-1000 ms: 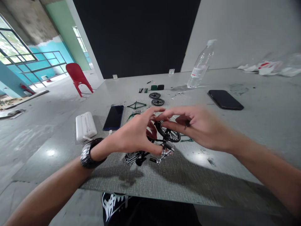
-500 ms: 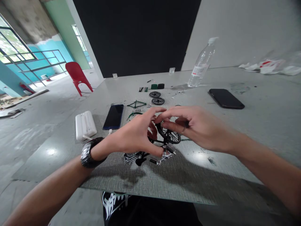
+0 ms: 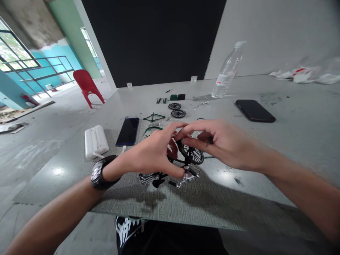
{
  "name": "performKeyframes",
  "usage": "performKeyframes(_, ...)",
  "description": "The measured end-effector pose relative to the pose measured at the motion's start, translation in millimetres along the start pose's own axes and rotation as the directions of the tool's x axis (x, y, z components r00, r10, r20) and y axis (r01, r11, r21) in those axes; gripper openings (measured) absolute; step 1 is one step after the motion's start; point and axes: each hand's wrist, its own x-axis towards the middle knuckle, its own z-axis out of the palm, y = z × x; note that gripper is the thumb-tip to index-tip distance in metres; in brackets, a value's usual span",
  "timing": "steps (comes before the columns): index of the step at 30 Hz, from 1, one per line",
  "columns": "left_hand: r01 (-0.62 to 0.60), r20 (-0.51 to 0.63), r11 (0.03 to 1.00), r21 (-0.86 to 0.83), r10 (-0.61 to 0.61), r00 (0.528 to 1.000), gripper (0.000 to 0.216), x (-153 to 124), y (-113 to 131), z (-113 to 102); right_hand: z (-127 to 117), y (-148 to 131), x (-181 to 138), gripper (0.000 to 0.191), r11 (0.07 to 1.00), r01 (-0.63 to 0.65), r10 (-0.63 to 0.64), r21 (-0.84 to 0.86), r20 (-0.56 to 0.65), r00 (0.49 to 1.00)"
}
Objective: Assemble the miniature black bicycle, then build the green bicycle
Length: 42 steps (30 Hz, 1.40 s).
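Shiny metallic handlebar (image 3: 182, 182), clear plastic bottle (image 3: 226, 76)

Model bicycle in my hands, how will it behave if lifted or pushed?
The model bicycle is probably fairly stiff, given its rod-like frame. The clearest wheel has thin spokes, so may be fragile. Set upright, the bicycle might tip sideways: that wheel is narrow.

Handlebar (image 3: 182, 182) slightly lower than before

Red chair (image 3: 85, 84) at far left — white power bank (image 3: 96, 141) beside blue-edged phone (image 3: 128, 131) — clear capped bottle (image 3: 225, 76)
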Motion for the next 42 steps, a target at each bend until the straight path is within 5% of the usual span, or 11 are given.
performKeyframes(28, -0.044, 0.052, 0.994, 0.105, 0.039, 0.998, 0.078, 1.4, 1.5, 9.3, -7.9, 5.9, 7.7, 0.016, 0.954, -0.268, 0.236, 0.138, 0.208, 0.949)
performKeyframes(42, -0.061, 0.087, 0.990, 0.129, 0.050, 0.995, 0.097, 1.6, 2.6, 15.9, -5.6, 9.8, 6.1, 0.019, 0.980, -0.177, 0.144, 0.094, 0.286, 0.948)
